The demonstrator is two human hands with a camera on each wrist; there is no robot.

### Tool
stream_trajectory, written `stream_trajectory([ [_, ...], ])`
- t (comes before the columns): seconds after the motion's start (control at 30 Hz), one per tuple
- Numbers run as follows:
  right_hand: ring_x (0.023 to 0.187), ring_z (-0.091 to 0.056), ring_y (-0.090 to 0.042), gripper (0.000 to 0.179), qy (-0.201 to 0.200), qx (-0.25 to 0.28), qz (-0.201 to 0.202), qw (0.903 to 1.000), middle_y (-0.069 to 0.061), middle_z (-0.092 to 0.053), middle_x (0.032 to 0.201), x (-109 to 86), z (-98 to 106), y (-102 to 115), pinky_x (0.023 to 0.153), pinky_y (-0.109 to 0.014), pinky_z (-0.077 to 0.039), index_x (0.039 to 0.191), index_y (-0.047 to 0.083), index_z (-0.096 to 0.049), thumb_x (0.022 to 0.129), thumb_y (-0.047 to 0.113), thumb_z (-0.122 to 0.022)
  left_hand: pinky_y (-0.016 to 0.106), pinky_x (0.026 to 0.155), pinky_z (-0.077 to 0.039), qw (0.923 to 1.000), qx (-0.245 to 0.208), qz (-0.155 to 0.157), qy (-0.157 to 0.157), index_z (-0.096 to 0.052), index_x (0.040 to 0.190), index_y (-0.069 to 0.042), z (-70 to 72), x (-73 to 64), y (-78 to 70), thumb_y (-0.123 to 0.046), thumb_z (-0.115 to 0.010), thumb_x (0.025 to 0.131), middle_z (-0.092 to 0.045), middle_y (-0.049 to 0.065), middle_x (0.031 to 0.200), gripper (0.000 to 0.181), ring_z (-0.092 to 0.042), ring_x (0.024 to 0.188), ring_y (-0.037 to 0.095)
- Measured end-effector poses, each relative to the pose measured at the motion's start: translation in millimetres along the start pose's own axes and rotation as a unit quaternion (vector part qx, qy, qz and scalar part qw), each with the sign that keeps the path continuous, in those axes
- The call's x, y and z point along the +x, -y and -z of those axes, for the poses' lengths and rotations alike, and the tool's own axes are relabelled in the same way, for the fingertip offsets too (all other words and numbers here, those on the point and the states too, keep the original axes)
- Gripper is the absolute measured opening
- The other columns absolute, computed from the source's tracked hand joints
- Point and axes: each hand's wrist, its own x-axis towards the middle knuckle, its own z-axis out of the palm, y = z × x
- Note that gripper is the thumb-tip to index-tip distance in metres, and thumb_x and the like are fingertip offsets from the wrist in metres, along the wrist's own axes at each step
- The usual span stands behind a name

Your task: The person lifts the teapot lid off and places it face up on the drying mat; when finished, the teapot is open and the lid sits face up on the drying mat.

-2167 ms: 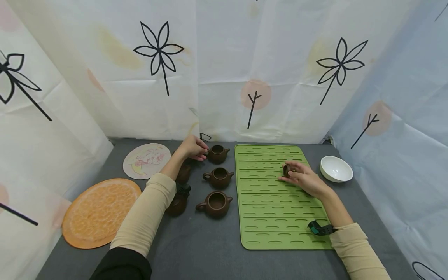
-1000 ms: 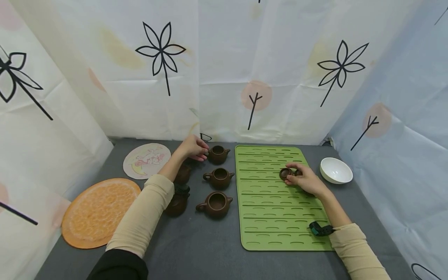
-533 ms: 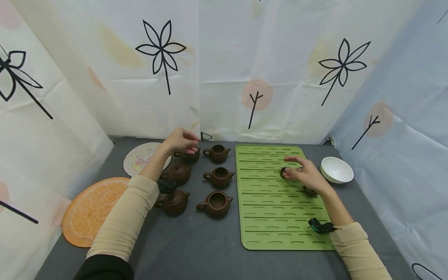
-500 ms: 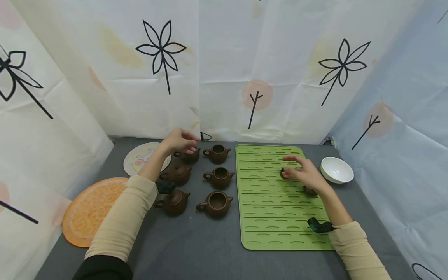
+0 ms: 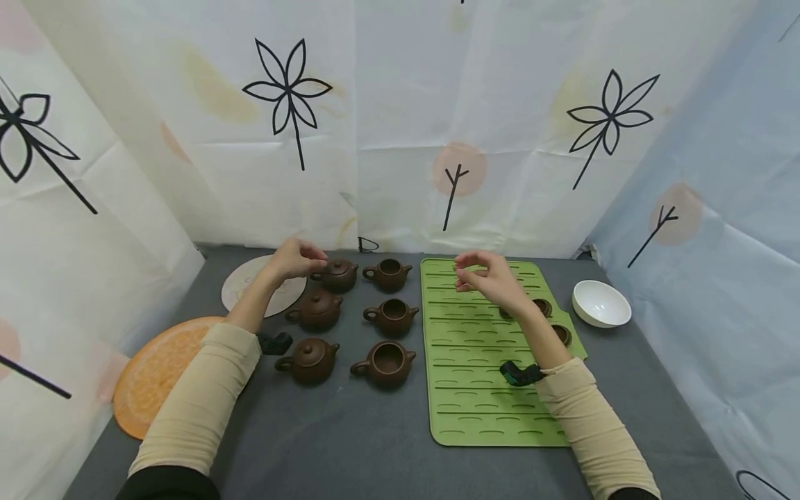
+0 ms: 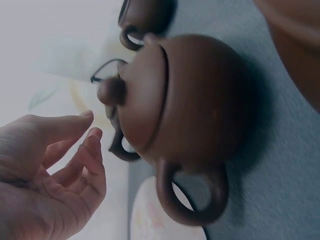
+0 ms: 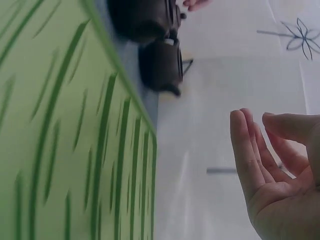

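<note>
My left hand (image 5: 296,259) is at the back left, its loosely bent fingers holding nothing beside a lidded brown teapot (image 5: 338,276). The left wrist view shows its fingertips apart from a lidded teapot's (image 6: 200,100) knob. Two more lidded teapots stand nearer: a middle one (image 5: 317,310) and a front one (image 5: 312,361). To their right is a column of three lidless teapots: back (image 5: 388,275), middle (image 5: 392,317) and front (image 5: 387,364). My right hand (image 5: 490,279) hovers with nothing in it over the green mat (image 5: 487,417). Small round brown lids (image 5: 561,335) lie on the mat, partly hidden by the forearm.
A white bowl (image 5: 601,303) stands to the right of the mat. At the left lie a pale round placemat (image 5: 284,295) and an orange round one (image 5: 150,375), both partly under the left arm. White patterned cloth (image 5: 400,104) walls the grey table (image 5: 350,444).
My left hand has let go of the back lidless teapot's handle and moved left. My right hand has left a small brown lid on the mat and moved left, its fingers empty.
</note>
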Motion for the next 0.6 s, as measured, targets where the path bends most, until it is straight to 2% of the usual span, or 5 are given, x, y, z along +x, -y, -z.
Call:
stream_trajectory([
  [0.1,0.094,-0.079,-0.018,0.032,0.018,0.023,-0.007,0.9995,-0.029,-0.063,0.132,19.6,-16.5,7.0,0.091,-0.041,-0.068,0.138,-0.01,-0.06,0.109,0.004,-0.062,0.041,0.091,-0.065,0.9999,0.003,0.01,0.0,-0.076,0.125,0.005,0.8,-2.4,6.2,-0.017,-0.069,0.106,-0.079,0.02,0.118,0.029,-0.073,0.113,0.04],
  [0.2,0.097,-0.078,-0.024,0.032,0.036,0.044,-0.011,0.9983,-0.032,-0.062,0.133,37.5,-32.3,13.3,0.092,-0.043,-0.068,0.137,-0.01,-0.06,0.109,0.005,-0.063,0.056,0.105,-0.061,0.9998,0.002,0.021,0.004,-0.074,0.128,0.006,0.2,-4.5,10.1,-0.016,-0.068,0.107,-0.075,0.027,0.127,0.031,-0.07,0.123,0.044],
  [0.33,0.104,-0.075,-0.04,0.029,0.05,0.047,-0.012,0.9975,-0.033,-0.063,0.131,59.3,-54.6,23.6,0.094,-0.046,-0.068,0.135,-0.005,-0.063,0.109,0.007,-0.064,0.058,0.108,-0.06,0.9996,-0.003,0.029,0.003,-0.073,0.129,0.008,0.2,-6.3,17.4,-0.015,-0.067,0.108,-0.073,0.029,0.13,0.032,-0.07,0.124,0.045],
  [0.47,0.108,-0.074,-0.046,0.029,0.065,0.059,-0.024,0.9959,-0.031,-0.063,0.132,81.4,-77.9,35.9,0.102,-0.06,-0.062,0.135,-0.004,-0.064,0.109,0.007,-0.064,0.058,0.107,-0.06,0.9991,-0.012,0.039,0.003,-0.072,0.13,0.007,0.4,-8.9,22.4,-0.017,-0.067,0.108,-0.073,0.028,0.131,0.033,-0.07,0.125,0.046],
  [0.6,0.115,-0.071,-0.052,0.031,0.076,0.083,-0.043,0.9927,-0.029,-0.064,0.131,101.4,-100.6,46.1,0.106,-0.064,-0.058,0.138,-0.006,-0.063,0.109,0.005,-0.063,0.058,0.107,-0.06,0.9989,-0.02,0.042,0.003,-0.072,0.131,0.006,0.6,-10.5,24.3,-0.019,-0.067,0.108,-0.073,0.027,0.131,0.034,-0.071,0.125,0.045],
])
